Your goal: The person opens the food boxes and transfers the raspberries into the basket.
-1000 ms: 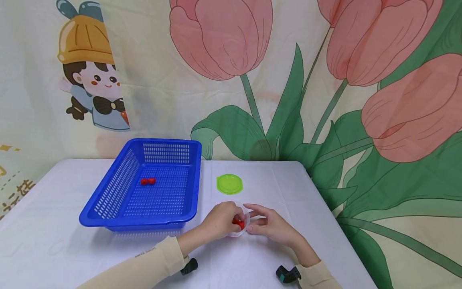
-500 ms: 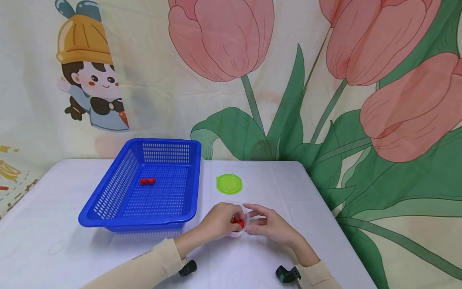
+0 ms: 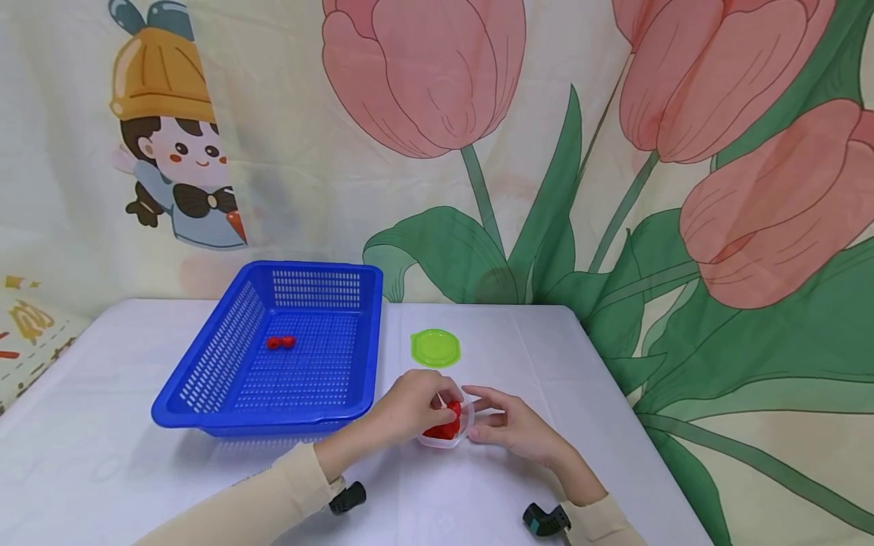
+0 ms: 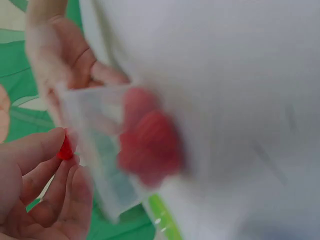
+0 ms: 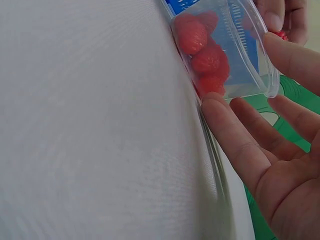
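Note:
My left hand (image 3: 410, 409) pinches a small bumpy red berry-like piece (image 4: 66, 147) between thumb and fingers, above the mouth of a small clear plastic tub (image 5: 245, 75). Several red berry-like pieces (image 5: 205, 55) lie in the bottom of the tub, which stands upright on the white table. On its right side, my right hand (image 3: 519, 428) rests its thumb and fingers against the wall and rim, the fingers spread and mostly straight. The left wrist view is blurred around the tub.
A blue slotted plastic basket (image 3: 372, 364) stands left of the tub, with two red pieces (image 3: 280, 343) on its floor. Behind the tub lies a flat green lid (image 3: 435, 347). The white-covered table (image 3: 532, 341) meets a printed tulip backdrop (image 3: 423, 76).
My left hand has risen slightly from inside the tub, with a red piece pinched in its fingers, and more of the red pieces below show. My right hand stays against the tub.

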